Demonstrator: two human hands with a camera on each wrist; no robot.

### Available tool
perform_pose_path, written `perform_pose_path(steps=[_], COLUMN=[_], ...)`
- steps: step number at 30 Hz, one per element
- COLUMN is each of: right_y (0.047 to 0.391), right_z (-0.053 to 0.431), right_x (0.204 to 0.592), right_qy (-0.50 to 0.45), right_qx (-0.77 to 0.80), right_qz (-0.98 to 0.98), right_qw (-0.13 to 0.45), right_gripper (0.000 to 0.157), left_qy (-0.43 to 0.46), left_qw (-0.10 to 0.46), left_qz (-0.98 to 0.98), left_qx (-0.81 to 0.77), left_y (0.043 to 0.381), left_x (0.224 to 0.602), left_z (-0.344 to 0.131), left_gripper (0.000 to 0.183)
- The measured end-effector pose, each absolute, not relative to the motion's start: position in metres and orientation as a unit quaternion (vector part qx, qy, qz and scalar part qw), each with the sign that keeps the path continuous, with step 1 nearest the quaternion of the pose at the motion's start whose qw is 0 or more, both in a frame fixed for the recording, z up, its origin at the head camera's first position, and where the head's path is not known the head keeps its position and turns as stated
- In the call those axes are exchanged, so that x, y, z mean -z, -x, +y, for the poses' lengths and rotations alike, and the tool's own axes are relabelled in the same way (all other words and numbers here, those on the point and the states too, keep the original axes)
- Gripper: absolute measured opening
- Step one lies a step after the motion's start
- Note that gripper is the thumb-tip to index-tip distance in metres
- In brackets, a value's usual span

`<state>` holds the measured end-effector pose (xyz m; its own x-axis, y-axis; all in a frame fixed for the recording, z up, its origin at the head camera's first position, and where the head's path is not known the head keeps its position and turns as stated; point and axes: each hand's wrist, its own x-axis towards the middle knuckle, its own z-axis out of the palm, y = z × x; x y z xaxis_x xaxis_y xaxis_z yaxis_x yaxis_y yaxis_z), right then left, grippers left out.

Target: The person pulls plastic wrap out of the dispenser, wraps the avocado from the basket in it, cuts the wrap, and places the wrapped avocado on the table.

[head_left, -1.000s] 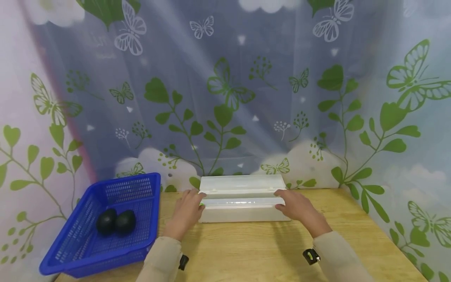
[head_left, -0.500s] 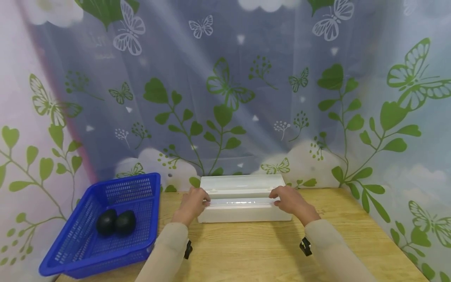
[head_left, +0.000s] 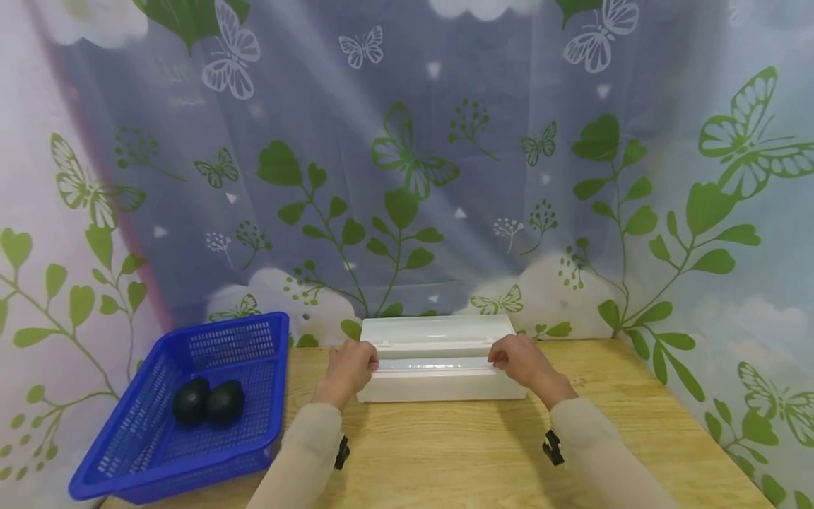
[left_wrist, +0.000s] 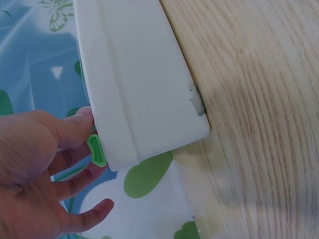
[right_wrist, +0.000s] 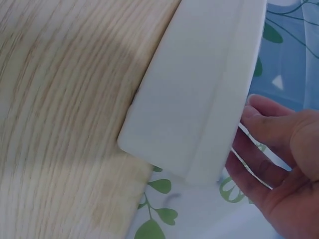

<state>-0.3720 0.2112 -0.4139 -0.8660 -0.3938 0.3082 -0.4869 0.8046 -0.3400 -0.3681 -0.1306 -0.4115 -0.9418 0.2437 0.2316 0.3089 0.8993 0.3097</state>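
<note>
A long white cling film dispenser (head_left: pixel 441 388) stands on the table with its lid (head_left: pixel 439 327) raised at the back. Shiny clear cling film (head_left: pixel 435 364) shows along the opening. My left hand (head_left: pixel 346 366) pinches at the film's left end, thumb against fingers. At the right end, my right hand (head_left: pixel 523 362) pinches in the same way. Both wrist views show the thumbs right at the dispenser's top edge; the pinched film itself is hidden there. A green end piece (left_wrist: pixel 96 150) sticks out at the dispenser's left end, by my left fingers.
To the left is a blue plastic basket (head_left: pixel 278 396) with two dark round fruits (head_left: pixel 208 403) inside. The wooden table (head_left: pixel 439 452) ends at a printed curtain (head_left: pixel 407 155) close behind the dispenser.
Both hands have moved inward from the dispenser's ends. Their spread fingers have come together into pinches over the opening. The dispenser and basket have stayed put.
</note>
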Motion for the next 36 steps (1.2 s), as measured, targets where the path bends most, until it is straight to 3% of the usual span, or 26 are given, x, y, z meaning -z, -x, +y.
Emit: perform_pose_path(steps=[3, 10, 15, 22, 36], right_y=[0.374, 0.376, 0.375, 0.376, 0.381], right_z=[0.212, 0.214, 0.22, 0.227, 0.225], right_x=[0.417, 0.416, 0.414, 0.412, 0.418], right_qy=[-0.23, -0.232, -0.27, -0.277, -0.243], right_qx=[-0.202, -0.203, -0.193, -0.203, -0.225], right_qz=[-0.943, -0.943, -0.937, -0.936, -0.939], right_qw=[0.128, 0.128, 0.11, 0.072, 0.09], right_gripper=[0.014, 0.016, 0.022, 0.018, 0.013], left_qy=[0.149, 0.155, 0.162, 0.164, 0.163], left_qw=[0.107, 0.135, 0.133, 0.137, 0.14], left_qz=[-0.967, -0.963, -0.963, -0.964, -0.963], left_qx=[0.178, 0.172, 0.17, 0.158, 0.163], left_y=[0.37, 0.371, 0.368, 0.365, 0.368], left_x=[0.414, 0.415, 0.413, 0.414, 0.416], left_z=[-0.13, -0.13, -0.128, -0.126, -0.125], left_gripper=[0.035, 0.003, 0.004, 0.004, 0.004])
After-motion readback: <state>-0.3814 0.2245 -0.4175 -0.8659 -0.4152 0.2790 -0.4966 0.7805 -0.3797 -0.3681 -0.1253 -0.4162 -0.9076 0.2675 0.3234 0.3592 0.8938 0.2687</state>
